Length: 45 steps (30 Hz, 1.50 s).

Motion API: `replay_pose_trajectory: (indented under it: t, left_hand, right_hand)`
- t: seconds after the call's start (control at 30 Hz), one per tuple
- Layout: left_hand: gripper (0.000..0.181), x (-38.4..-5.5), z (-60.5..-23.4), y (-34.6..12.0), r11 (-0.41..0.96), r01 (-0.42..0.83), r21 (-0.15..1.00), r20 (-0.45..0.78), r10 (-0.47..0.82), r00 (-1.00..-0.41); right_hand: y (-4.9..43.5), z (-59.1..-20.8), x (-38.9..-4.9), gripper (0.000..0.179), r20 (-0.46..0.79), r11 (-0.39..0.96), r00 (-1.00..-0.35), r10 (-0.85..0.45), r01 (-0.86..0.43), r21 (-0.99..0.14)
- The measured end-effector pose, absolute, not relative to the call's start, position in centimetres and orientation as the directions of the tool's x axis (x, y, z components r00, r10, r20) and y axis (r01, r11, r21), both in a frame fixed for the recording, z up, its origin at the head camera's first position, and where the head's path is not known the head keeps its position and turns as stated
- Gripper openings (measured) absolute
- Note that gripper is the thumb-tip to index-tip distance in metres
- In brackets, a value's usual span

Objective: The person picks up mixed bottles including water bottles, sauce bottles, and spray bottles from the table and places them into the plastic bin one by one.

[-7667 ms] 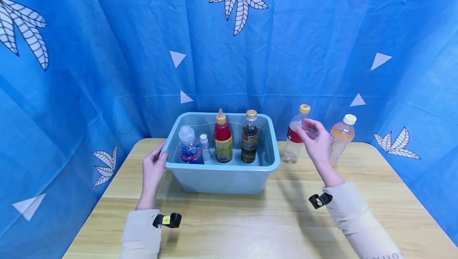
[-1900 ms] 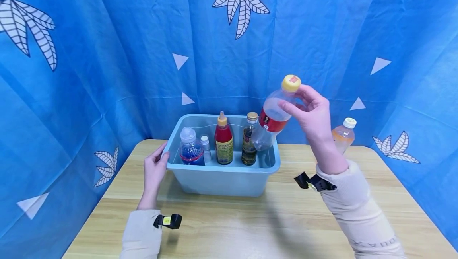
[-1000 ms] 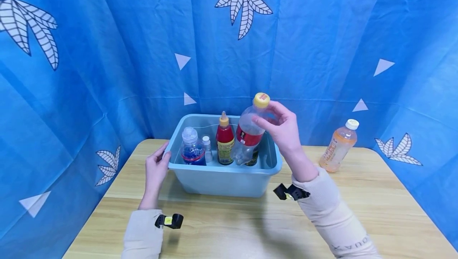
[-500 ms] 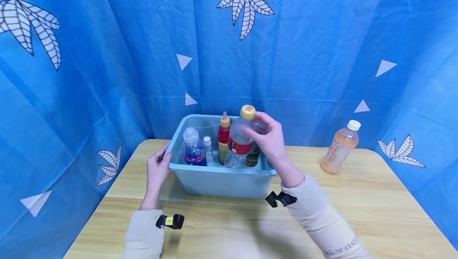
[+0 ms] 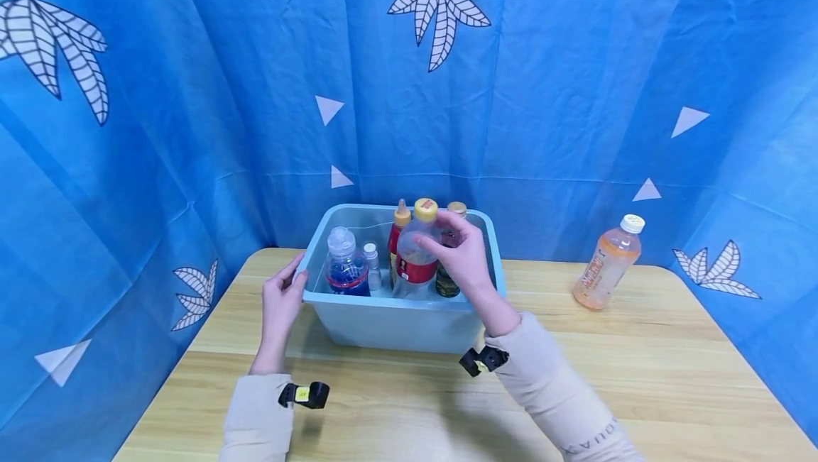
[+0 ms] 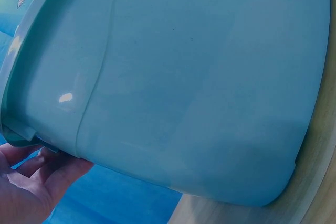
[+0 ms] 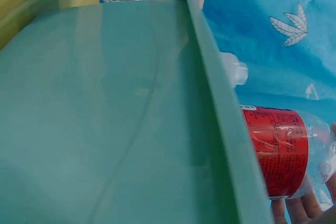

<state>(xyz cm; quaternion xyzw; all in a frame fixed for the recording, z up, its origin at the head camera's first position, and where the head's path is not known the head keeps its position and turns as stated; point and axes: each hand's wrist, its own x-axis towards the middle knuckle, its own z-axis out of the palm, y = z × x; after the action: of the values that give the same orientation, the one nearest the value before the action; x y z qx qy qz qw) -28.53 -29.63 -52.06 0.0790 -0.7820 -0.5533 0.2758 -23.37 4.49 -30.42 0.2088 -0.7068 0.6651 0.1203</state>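
Note:
A light-blue plastic tub [image 5: 396, 327] stands on the table. My left hand [image 5: 281, 302] grips its left rim, fingers outside near the corner in the left wrist view. My right hand [image 5: 465, 256] holds a clear soda bottle [image 5: 415, 268] with a yellow cap and red label, between thumb and fingers. The bottle is upright inside the tub, its base hidden by the front wall. It partly covers a red sauce bottle [image 5: 394, 236]. Behind my right hand is a dark bottle [image 5: 447, 284] with a gold cap. In the right wrist view the red label [image 7: 278, 150] shows beyond the rim.
At the tub's left are a blue bottle [image 5: 347, 270] with a clear cap and a small white-capped bottle [image 5: 372, 267]. An orange-tinted bottle [image 5: 607, 267] with a white cap stands on the wooden table [image 5: 639, 363] at right. A blue curtain [image 5: 549, 93] hangs behind.
My right hand has taken the soda bottle from the table, carried it left over the tub and lowered it inside between the sauce and dark bottles. My left hand has stayed on the rim.

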Motion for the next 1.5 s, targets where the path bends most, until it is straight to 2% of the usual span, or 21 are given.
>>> replay_pose_trajectory:
  t: [0.23,0.27,0.37,0.47,0.5,0.83,0.93,1.07,1.13,1.3,1.5]
  left_hand:
    - [0.037,-28.6,-52.1,-29.7,0.384,0.183,0.905,0.348,-0.421,-0.838]
    - [0.038,-27.3,-50.0,-28.7,0.368,0.165,0.915,0.321,-0.416,-0.851]
    - [0.039,-27.3,-49.9,-28.7,0.371,0.186,0.91,0.341,-0.415,-0.843]
    - [0.041,-27.4,-50.1,-28.8,0.355,0.18,0.917,0.329,-0.419,-0.846]
    - [0.042,-28.6,-52.1,-29.8,0.371,0.204,0.906,0.36,-0.421,-0.833]
    - [0.043,-28.3,-51.6,-29.5,0.373,0.182,0.91,0.34,-0.417,-0.843]
    - [0.042,-27.5,-50.3,-29.0,0.36,0.164,0.919,0.313,-0.406,-0.859]
    - [0.041,-25.1,-46.6,-27.7,0.229,0.174,0.958,0.252,-0.374,-0.892]
    - [0.042,-24.9,-46.3,-27.6,0.21,0.173,0.962,0.242,-0.373,-0.896]
    - [0.041,-27.4,-50.3,-29.1,0.342,0.137,0.93,0.278,-0.408,-0.87]
    - [0.039,-28.7,-52.4,-29.9,0.364,0.151,0.919,0.309,-0.43,-0.848]
  right_hand:
    - [3.9,-31.5,-24.1,0.036,0.423,0.058,-0.897,-0.127,-0.432,-0.9]
    - [3.8,-31.7,-24.1,0.037,0.417,0.06,-0.9,-0.127,-0.426,-0.903]
    - [3.4,-32.1,-24.3,0.037,0.402,0.059,-0.907,-0.122,-0.411,-0.91]
    - [3.0,-32.5,-24.5,0.037,0.394,0.054,-0.911,-0.119,-0.402,-0.914]
    - [2.9,-32.7,-24.5,0.036,0.393,0.053,-0.912,-0.117,-0.401,-0.915]
    - [1.8,-33.1,-24.7,0.038,0.352,0.037,-0.928,-0.12,-0.358,-0.933]
    - [1.6,-32.3,-24.1,0.037,0.332,0.042,-0.935,-0.122,-0.339,-0.94]
    - [1.3,-31.1,-23.2,0.035,0.321,0.071,-0.939,-0.12,-0.331,-0.941]
    - [1.3,-31.2,-23.2,0.034,0.321,0.083,-0.939,-0.122,-0.332,-0.94]
    - [1.3,-32.8,-24.4,0.037,0.317,0.102,-0.94,-0.125,-0.33,-0.939]
    - [1.3,-33.6,-25.0,0.038,0.318,0.138,-0.939,-0.128,-0.335,-0.932]
